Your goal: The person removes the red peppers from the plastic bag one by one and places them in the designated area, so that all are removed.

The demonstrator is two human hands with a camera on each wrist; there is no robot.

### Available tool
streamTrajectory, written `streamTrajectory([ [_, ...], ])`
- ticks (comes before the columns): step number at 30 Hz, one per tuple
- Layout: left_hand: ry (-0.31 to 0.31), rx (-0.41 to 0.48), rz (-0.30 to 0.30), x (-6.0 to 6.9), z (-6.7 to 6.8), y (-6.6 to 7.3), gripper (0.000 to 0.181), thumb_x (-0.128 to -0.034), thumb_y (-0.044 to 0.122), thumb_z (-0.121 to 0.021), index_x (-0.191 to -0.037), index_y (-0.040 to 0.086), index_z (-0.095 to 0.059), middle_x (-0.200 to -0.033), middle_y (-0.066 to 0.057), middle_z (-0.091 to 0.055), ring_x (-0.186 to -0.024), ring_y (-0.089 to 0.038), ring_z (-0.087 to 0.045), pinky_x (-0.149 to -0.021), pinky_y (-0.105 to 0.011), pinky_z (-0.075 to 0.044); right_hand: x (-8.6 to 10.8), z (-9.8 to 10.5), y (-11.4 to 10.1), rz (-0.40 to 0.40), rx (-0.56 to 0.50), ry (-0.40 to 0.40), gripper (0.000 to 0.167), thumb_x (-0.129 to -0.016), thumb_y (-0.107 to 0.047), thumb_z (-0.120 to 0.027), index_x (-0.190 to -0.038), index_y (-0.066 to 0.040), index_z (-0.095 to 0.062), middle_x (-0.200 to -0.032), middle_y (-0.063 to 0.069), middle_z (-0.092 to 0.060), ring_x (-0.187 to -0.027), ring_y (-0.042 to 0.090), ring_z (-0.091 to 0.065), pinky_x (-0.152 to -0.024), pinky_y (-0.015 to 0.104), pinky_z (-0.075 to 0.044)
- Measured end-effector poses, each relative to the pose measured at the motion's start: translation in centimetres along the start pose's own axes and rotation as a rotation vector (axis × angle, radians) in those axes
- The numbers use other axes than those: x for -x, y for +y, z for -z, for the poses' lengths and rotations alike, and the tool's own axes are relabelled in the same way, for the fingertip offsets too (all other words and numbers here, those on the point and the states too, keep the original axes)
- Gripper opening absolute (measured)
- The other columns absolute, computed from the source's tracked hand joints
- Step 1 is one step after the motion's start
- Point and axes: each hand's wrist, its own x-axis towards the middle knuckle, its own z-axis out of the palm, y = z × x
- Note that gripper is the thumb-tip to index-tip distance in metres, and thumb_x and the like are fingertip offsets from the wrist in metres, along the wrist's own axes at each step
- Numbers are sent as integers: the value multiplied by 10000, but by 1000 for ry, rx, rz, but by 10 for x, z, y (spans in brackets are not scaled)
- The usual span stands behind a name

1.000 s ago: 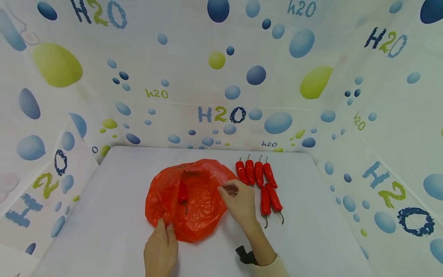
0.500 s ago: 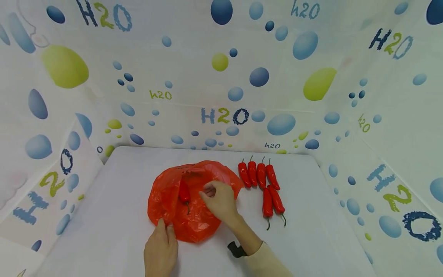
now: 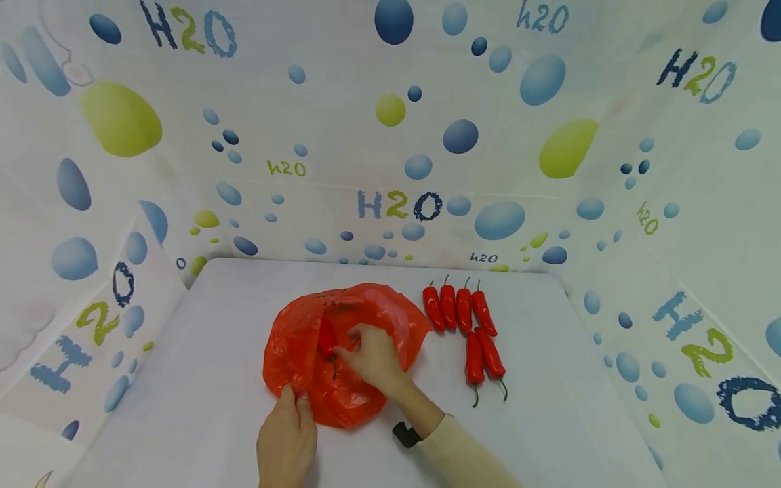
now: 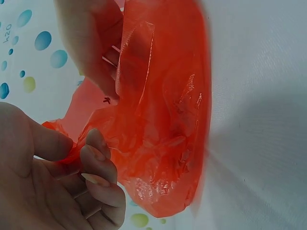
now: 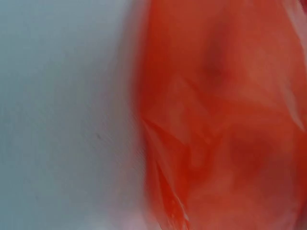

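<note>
A crumpled red plastic bag [image 3: 360, 400] lies on the table with its mouth open toward me. My left hand [image 3: 285, 437] pinches the near left edge of its rim between thumb and fingers; in the left wrist view the same hand [image 4: 72, 177] shows the pinched film. Inside the mouth a red chili pepper [image 3: 327, 337] lies with its dark stem pointing at me. My right hand [image 3: 375, 359] reaches into the bag, thumb and index finger apart, the thumb tip beside the pepper's stem end. The right wrist view shows only blurred bag film [image 5: 220, 124] and table.
Right of the bag, several red chili peppers [image 3: 464, 310] lie side by side in a row. Two more peppers [image 3: 474, 359] lie just nearer, stems toward me. Patterned sheets [image 3: 390, 149] enclose the white table [image 3: 549, 407] at back and sides.
My right hand has moved left from the bag's right rim into its mouth, up to the pepper there. The left hand keeps its pinch on the rim. The camera view has shifted slightly.
</note>
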Motion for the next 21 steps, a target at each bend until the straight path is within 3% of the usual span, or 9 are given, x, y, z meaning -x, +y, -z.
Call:
streamTrajectory([
  [7, 30, -3, -18, 3, -1, -3, 188, -1062, 165, -496, -1111, -7, -552, -838, -120, -647, -814, -398, -680, -707, -557, -540, -1, -17, 1, -29, 7, -22, 494, -904, -369, -828, -1268, -84, -654, -772, -122, -638, -639, 71, -601, -633, 213, -542],
  [15, 29, 1, 2, 3, 0, -1, 195, -1063, 171, -484, -1124, 1, -557, -845, -108, -649, -804, -356, -673, -724, -541, -551, -4, -31, -1, -8, 41, -33, 353, -921, -334, -815, -1133, -101, -655, -729, -109, -605, -641, 67, -587, -615, 202, -527],
  [21, 28, 4, 5, 3, 0, -2, 191, -1063, 171, -486, -1122, 4, -558, -852, -118, -654, -802, -355, -671, -726, -543, -547, -9, -36, 0, 2, 73, -40, 317, -943, -308, -795, -1128, -107, -634, -765, -103, -593, -676, 77, -574, -638, 199, -518],
])
